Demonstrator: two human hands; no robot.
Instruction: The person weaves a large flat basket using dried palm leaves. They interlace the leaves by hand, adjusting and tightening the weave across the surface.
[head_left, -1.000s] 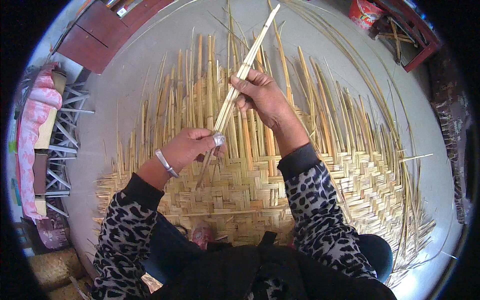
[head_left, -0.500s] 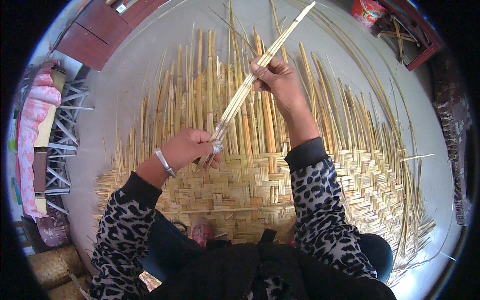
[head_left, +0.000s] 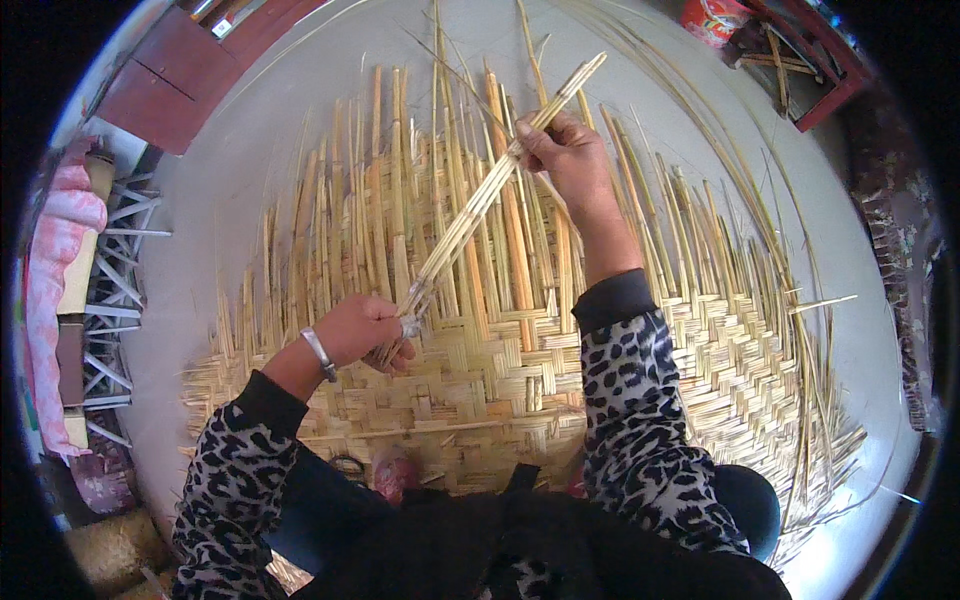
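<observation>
Bracelet (head_left: pixel 319 353), silver, is circling the left wrist (head_left: pixel 294 368). Left hand (head_left: pixel 357 330) is gripping the lower end of strips (head_left: pixel 465 225); right hand (head_left: pixel 570 152) is pinching them nearer the tip. Strips are slanting above the woven mat (head_left: pixel 500 385). Red bucket (head_left: pixel 714 19) is sitting at far right.

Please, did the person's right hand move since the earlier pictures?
Yes. Judged against the woven mat, the right hand has moved mainly toward the person's right.
</observation>
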